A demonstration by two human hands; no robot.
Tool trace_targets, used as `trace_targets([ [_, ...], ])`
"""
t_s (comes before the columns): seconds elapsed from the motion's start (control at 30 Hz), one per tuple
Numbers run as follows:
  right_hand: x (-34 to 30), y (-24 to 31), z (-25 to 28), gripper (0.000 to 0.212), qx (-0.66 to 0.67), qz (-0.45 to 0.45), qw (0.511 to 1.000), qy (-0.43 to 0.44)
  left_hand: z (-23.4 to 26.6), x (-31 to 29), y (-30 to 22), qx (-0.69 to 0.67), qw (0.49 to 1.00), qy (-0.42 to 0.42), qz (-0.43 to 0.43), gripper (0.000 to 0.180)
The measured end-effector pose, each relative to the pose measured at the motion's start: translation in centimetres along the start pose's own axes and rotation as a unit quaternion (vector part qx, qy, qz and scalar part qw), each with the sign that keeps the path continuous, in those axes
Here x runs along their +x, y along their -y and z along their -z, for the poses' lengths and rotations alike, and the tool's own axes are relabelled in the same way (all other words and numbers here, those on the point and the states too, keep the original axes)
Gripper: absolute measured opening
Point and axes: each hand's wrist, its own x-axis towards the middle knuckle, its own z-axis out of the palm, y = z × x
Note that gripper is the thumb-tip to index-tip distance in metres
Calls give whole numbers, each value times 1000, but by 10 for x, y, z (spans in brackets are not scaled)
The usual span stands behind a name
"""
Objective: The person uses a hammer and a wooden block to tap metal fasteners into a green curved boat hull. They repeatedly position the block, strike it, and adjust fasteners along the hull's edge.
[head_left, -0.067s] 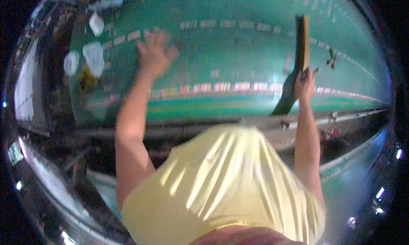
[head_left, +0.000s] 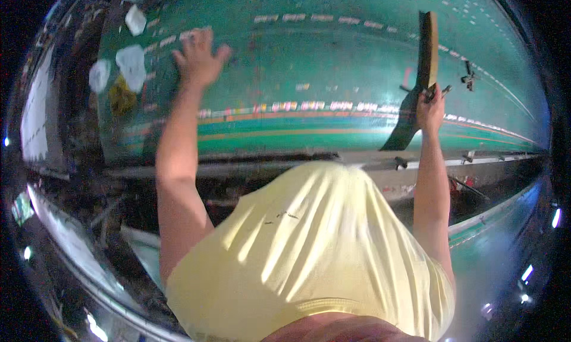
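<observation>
your pale yellow tee (head_left: 321,247), kinda teal-green table (head_left: 273,62) with whitish dashed rows (head_left: 294,17), your tan bar (head_left: 433,50), mustardy-yellow lump (head_left: 122,98)

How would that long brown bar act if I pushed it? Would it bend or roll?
The long brown bar is probably stiff, since it looks straight from the right hand to its far end. It likely won't roll, because its visible side looks flat.

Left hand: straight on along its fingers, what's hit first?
Way looks free: the left hand would cross green surface up to the picture's top edge; the pale pieces lie left of that line. Hand height is unclear.
</observation>
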Motion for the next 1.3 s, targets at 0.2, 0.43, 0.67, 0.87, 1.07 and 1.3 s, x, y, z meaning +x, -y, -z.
trace_targets([
  [0.2,22,-52,-25,69,-52,-2,999,-14,19,-114,23,-200,971,121,-53,49],
  [0.43,22,-65,-46,71,141,12,989,31,28,-302,-35,-249,955,140,-79,46],
  [0.67,-13,43,-63,77,263,108,941,185,-31,-341,-73,-360,931,-8,-66,29],
  [0.87,-47,123,-36,73,95,220,947,214,-40,-358,-119,-320,932,-103,-137,24],
  [1.07,-36,103,-51,73,179,247,932,194,-47,-355,-113,-347,917,-192,-38,26],
  [1.3,-32,101,-53,71,149,259,934,197,-58,-360,-102,-360,925,-112,-42,29],
])
